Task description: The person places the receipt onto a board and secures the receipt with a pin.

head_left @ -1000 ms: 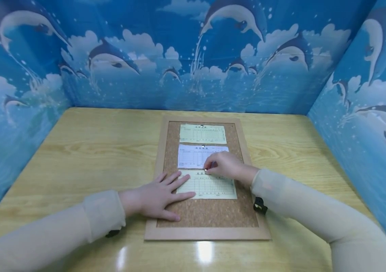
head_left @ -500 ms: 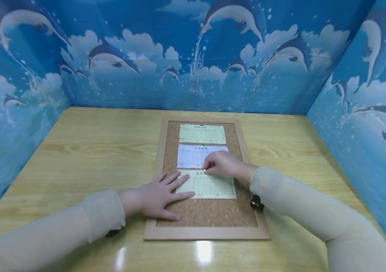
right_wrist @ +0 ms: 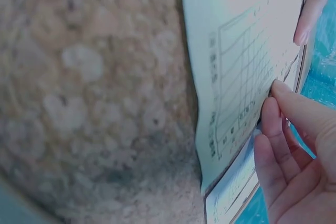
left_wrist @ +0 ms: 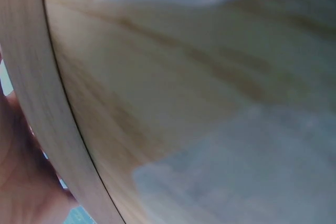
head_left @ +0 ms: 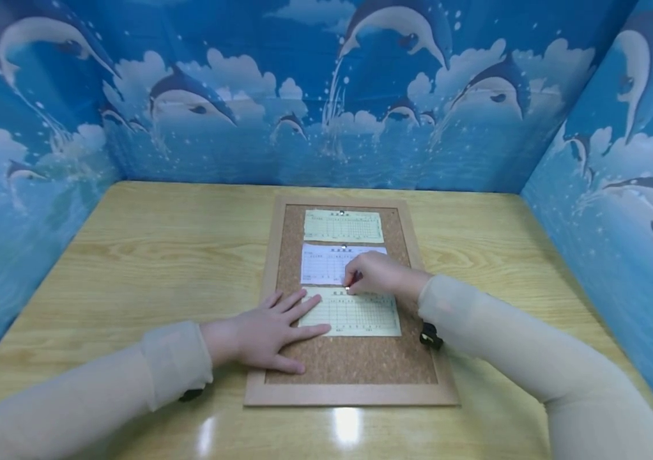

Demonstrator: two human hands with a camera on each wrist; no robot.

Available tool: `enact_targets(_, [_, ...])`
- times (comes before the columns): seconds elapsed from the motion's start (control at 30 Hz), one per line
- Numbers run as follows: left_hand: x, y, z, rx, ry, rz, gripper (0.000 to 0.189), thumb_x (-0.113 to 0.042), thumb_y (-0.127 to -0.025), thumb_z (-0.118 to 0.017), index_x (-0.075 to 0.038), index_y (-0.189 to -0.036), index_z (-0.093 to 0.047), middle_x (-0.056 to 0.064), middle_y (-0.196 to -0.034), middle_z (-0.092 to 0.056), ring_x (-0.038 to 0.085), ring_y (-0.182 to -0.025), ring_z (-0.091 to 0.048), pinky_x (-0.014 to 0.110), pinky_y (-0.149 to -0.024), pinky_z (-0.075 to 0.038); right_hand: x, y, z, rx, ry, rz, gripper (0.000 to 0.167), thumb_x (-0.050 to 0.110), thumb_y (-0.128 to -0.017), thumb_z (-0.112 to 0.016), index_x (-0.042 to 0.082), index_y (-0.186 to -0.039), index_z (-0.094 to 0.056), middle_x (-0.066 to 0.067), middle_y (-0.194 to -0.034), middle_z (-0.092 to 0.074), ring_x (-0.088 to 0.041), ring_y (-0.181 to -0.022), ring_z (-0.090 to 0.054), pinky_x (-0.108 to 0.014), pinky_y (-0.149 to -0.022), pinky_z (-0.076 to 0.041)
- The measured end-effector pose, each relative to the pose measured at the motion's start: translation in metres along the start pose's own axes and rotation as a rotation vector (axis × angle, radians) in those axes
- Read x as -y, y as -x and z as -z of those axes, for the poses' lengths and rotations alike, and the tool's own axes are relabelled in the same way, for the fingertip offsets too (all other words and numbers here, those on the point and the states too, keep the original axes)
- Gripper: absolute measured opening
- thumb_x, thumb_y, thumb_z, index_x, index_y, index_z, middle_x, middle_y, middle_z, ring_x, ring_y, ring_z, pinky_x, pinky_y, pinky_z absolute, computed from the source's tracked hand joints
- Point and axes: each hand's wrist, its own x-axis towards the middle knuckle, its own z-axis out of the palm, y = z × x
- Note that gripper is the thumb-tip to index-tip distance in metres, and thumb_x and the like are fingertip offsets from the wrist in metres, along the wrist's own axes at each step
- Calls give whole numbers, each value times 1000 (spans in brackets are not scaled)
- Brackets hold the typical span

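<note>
A framed cork board (head_left: pixel 355 361) lies on the table with three printed paper slips on it in a column. My right hand (head_left: pixel 381 273) pinches a small shiny push pin (head_left: pixel 347 289) at the top edge of the lowest, pale green slip (head_left: pixel 361 316). In the right wrist view, the thumb and index fingertips meet at that edge, and the pin is mostly hidden. My left hand (head_left: pixel 271 332) lies spread, its fingers over the slip's left side and its palm across the frame's left edge. The left wrist view mostly shows table and frame (left_wrist: pixel 39 77).
A white-lilac slip (head_left: pixel 321 265) and another pale green slip (head_left: pixel 340 227) sit higher on the board, each with a small pin at its top. The wood-grain table (head_left: pixel 177 255) extends on both sides. Dolphin-print cloth (head_left: pixel 246 147) walls its back and sides.
The right forearm and wrist have shifted slightly left and upward, while the fingertips stay on the pin. My left hand, the board and the slips look unchanged.
</note>
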Motion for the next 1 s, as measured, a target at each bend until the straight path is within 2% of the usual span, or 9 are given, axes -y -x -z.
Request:
enact_targets(0.3, [0,-2,1,-5,-5,-2,72,-67,-88,-36,-34,-150,-17,12,-156,4,37,-139,2,62,-105,-8,-3,3,0,-15,-31,-12,5,11,-78,-76,14,-81,-72,8,-76,-65,-6,-71,-58,-24,-68,-48])
enact_targets(0.47, [0,-2,1,-3,-6,-5,73,-68,-88,-34,-34,-150,-15,12,-155,5,38,-139,3,61,-105,-8,-5,9,-2,-61,-34,16,8,12,-79,-75,13,-87,-73,7,-82,-66,-6,-75,-60,-24,-70,-49])
enact_targets(0.63, [1,-1,0,1,-8,5,72,-68,-88,-34,-35,-149,-15,12,-156,5,37,-139,3,61,-105,-8,-4,12,-5,-113,3,55,5,14,-83,-72,15,-87,-73,6,-86,-68,-6,-79,-61,-25,-72,-49])
enact_targets(1.0, [-1,0,0,-6,-15,0,72,-68,-88,-33,-34,-149,-15,12,-155,5,38,-139,2,62,-104,-9,-3,11,-7,-121,40,68,4,14,-84,-70,16,-83,-73,7,-83,-67,-7,-78,-60,-26,-71,-48])
